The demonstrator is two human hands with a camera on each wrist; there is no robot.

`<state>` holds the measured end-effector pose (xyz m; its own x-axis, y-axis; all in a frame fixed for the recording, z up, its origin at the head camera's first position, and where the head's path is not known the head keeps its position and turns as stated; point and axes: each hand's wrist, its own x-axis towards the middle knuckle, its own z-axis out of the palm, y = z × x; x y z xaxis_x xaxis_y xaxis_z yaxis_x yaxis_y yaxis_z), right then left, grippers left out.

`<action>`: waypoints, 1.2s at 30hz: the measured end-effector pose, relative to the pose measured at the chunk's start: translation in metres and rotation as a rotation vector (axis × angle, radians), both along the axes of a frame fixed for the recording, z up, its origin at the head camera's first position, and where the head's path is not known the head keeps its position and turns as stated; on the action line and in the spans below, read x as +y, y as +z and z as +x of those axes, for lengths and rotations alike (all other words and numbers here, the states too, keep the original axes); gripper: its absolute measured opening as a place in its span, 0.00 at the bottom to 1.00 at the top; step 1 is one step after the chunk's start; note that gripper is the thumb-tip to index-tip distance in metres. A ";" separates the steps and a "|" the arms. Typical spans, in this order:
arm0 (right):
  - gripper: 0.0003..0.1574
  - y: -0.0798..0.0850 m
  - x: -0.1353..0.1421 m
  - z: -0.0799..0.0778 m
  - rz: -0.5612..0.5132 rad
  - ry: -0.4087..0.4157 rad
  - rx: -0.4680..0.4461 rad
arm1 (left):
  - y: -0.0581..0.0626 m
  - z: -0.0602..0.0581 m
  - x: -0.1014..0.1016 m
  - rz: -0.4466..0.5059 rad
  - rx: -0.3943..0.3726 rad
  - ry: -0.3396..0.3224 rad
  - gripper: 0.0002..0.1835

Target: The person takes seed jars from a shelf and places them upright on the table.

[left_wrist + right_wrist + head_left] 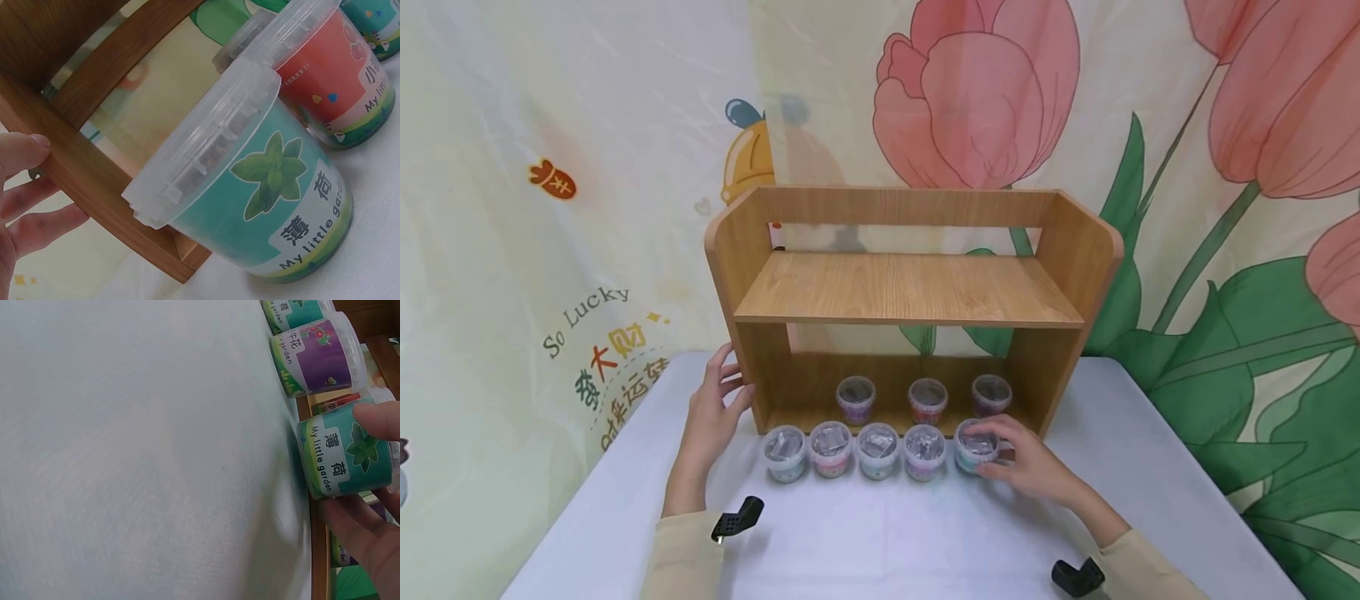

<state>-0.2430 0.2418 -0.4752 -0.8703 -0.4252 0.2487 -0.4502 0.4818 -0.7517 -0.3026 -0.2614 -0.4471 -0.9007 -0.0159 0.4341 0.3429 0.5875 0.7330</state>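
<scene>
In the head view my right hand (1030,462) grips a teal-labelled plastic plant cup (972,457) with a clear lid, at the right end of the front row. The right wrist view shows that cup's mint-leaf label (340,453), with fingers and thumb on either side. My left hand (711,421) touches the left side panel (739,358) of a wooden two-tier shelf (910,292), its fingers against the outer edge. Nearest to the left hand is another teal mint cup (269,181) at the row's left end, beside a red-labelled cup (340,69).
More lidded cups stand in front of the shelf, among them a purple one (924,454). Three cups, such as a red one (928,402), are on the lower tier. A white cloth (865,542) covers the table. A tulip-printed curtain (1150,167) hangs behind.
</scene>
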 end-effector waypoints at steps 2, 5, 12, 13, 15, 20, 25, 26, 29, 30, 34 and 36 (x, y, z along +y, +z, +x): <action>0.32 0.000 -0.001 -0.001 0.017 -0.001 0.010 | 0.000 0.000 0.000 -0.001 0.002 -0.003 0.50; 0.32 0.001 -0.002 -0.002 0.044 -0.001 0.024 | 0.001 0.000 0.000 -0.002 0.004 -0.005 0.50; 0.32 -0.003 0.001 -0.003 0.028 0.017 -0.038 | 0.004 -0.002 0.001 0.001 0.004 -0.003 0.49; 0.32 -0.004 0.001 -0.003 0.019 0.017 -0.056 | 0.004 -0.002 0.001 0.002 0.004 -0.004 0.49; 0.32 -0.006 0.002 -0.004 0.004 0.025 -0.076 | 0.004 -0.002 0.000 0.003 0.004 -0.005 0.49; 0.32 -0.009 0.004 -0.006 -0.008 0.052 -0.070 | 0.002 -0.002 0.000 0.009 0.003 -0.008 0.49; 0.32 -0.006 0.004 -0.008 0.000 0.089 -0.077 | 0.002 -0.002 -0.001 0.015 0.003 -0.009 0.49; 0.32 -0.005 0.004 -0.008 0.008 0.098 -0.080 | 0.003 -0.002 -0.001 0.017 0.003 -0.008 0.49; 0.33 0.003 0.005 -0.007 0.045 0.131 -0.095 | 0.003 -0.001 -0.001 0.016 0.005 -0.010 0.49; 0.33 0.006 0.005 -0.006 0.060 0.144 -0.095 | 0.003 -0.001 -0.001 0.016 0.005 -0.011 0.49; 0.35 0.017 0.008 -0.006 0.111 0.192 -0.057 | 0.002 0.000 -0.001 0.011 0.012 -0.016 0.49; 0.34 0.022 0.007 -0.007 0.139 0.192 -0.021 | 0.002 -0.001 -0.001 0.008 0.009 -0.014 0.49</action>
